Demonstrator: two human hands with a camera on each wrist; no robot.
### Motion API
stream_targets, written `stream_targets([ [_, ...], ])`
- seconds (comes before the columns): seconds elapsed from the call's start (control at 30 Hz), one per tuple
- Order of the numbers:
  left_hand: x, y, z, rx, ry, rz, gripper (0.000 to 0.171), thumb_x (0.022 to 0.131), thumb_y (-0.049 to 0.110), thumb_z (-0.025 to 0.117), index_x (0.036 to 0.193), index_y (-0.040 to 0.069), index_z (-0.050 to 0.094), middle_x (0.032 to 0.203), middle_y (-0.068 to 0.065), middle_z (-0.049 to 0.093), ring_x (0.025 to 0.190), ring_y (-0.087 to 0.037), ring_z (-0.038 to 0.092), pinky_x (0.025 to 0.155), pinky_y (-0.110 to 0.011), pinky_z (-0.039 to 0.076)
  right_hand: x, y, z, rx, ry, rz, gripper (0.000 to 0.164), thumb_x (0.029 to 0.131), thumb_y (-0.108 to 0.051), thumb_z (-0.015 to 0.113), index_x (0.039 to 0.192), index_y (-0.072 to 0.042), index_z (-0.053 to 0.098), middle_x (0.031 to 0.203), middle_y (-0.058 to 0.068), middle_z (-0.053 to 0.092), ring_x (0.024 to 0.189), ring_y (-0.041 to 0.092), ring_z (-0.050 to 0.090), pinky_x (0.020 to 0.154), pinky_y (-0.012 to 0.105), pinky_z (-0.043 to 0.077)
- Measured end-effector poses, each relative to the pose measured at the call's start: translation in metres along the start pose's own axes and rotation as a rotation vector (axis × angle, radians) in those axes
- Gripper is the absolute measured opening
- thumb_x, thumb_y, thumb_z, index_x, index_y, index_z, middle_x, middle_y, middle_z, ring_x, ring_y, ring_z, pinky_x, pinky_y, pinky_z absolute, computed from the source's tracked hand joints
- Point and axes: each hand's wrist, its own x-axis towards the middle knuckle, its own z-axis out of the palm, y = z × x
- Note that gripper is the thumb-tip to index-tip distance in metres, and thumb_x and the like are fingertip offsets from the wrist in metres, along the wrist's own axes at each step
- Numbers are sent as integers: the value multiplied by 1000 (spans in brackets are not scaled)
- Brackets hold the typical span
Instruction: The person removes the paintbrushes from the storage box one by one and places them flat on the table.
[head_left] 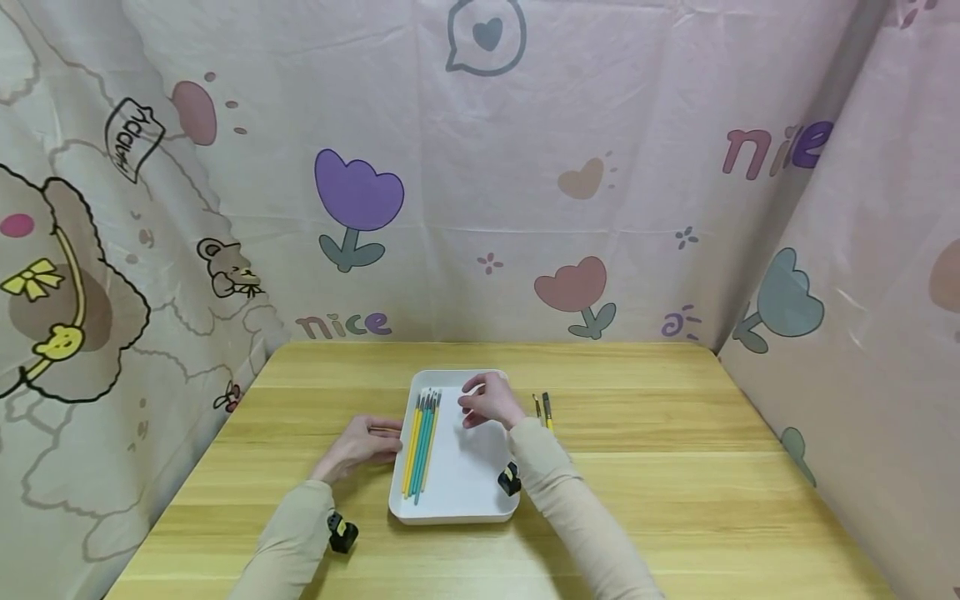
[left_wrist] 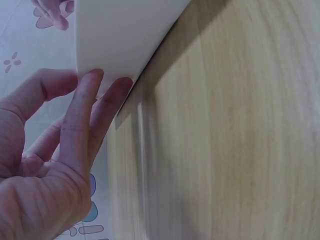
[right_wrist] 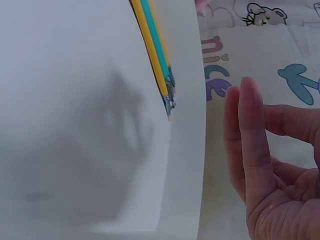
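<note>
A white rectangular tray (head_left: 457, 510) stands on the wooden table. Several paintbrushes (head_left: 420, 450) with yellow and teal handles lie side by side along its left inner edge, bristle ends away from me. My left hand (head_left: 360, 446) is at the tray's left side; in the left wrist view its extended fingertips (left_wrist: 90, 80) touch the outer wall near the rim. Above the tray's right half hovers my right hand (head_left: 491, 400), its fingers loosely bent with nothing between them. It casts a shadow on the tray floor.
Just right of the tray, two more brushes (head_left: 547, 408) lie on the table (head_left: 675, 500), partly hidden behind my right forearm. A printed curtain (head_left: 465, 167) hangs behind the table and along both sides. Each wrist wears a small black camera (head_left: 342, 533).
</note>
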Motion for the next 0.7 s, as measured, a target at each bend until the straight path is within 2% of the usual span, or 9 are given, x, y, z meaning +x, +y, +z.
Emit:
stream_targets([
  [0.13,0,0,0,1,-4,2,52,88,-4,68,134,-19,50,121,-33,67,95,-23,73,83,-36,66,2,0,6,-29,1,18,34,93,-3,66,122,12,58,90,22,70,56,16,69,67,38,67],
  [0.33,0,1,0,0,8,-13,52,88,-3,68,135,-18,50,120,-32,68,94,-22,73,83,-34,66,7,0,15,-52,-2,7,24,90,0,66,111,10,60,83,17,69,59,21,73,61,33,66],
  [0.7,-1,1,0,-2,0,-10,53,88,-4,68,135,-18,50,123,-33,66,98,-26,74,84,-35,66,22,12,34,-99,9,53,23,90,-1,68,111,7,60,81,13,66,51,13,64,58,30,65],
])
